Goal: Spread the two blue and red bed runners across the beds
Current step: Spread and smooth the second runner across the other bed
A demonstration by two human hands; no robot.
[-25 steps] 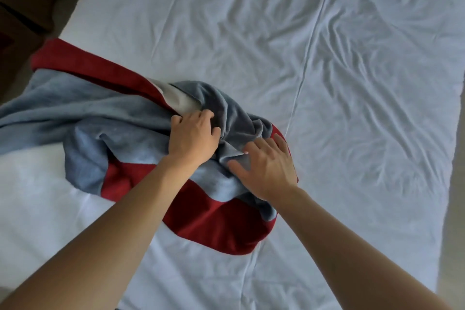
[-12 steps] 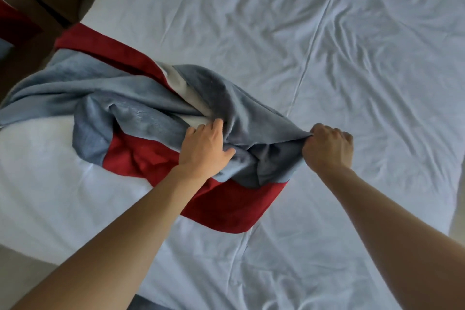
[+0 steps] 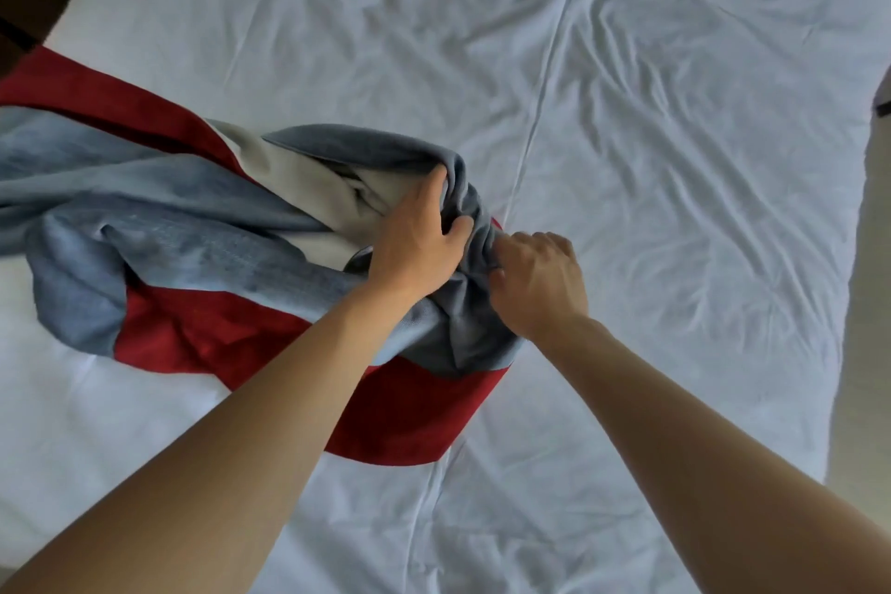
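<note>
Now, from the head view, the bed runner [image 3: 202, 251] is being seen bunched in blue and red folds on the white sheet [image 3: 627, 135], trailing off toward nine o'clock. Its gathered blue end, near centre, is being gripped by the left hand [image 3: 417, 241], thumb and fingers curled into the cloth. Just beside it at three o'clock, the same bunch is being pinched by the right hand [image 3: 540, 285], knuckles up. A pale lining is being exposed at eleven o'clock of the left hand.

Bunched runner [image 3: 202, 256] blocks left; sheet [image 3: 675, 159] right apparently open.
</note>
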